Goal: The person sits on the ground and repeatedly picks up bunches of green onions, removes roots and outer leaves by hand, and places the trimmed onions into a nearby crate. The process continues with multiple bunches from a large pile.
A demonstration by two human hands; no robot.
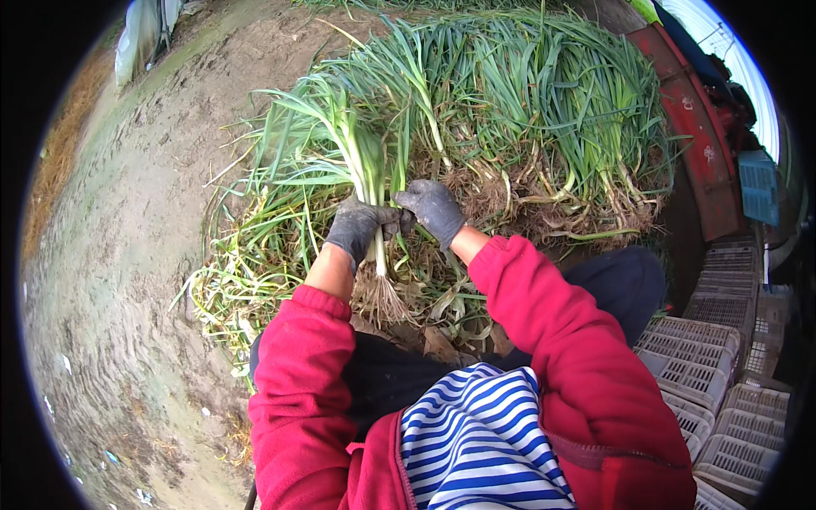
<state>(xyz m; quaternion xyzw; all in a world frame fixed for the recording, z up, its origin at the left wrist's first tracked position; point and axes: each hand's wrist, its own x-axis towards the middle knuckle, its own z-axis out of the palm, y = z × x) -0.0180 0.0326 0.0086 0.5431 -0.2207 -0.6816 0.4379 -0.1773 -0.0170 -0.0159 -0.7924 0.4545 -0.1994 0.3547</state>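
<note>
My left hand (361, 224), in a dark grey glove, is closed around the pale stems of a small bunch of leafy green plants (363, 156) that look like green garlic or leeks. Their stringy roots (384, 298) hang below the fist, and the leaves fan out above it. Gloved in the same way, my right hand (435, 207) meets the left fingertips at the bunch's right side, thumb and fingers near a green leaf; whether it grips the leaf is not plain. Beneath both hands lies a heap of loose leaves and trimmings (255, 255).
A large pile of the same plants (510, 83) spreads beyond my hands, roots towards me. White plastic crates (692, 357) are stacked at my right, near a red metal panel (701, 140) and a blue crate (758, 185). Bare soil (127, 255) extends on the left.
</note>
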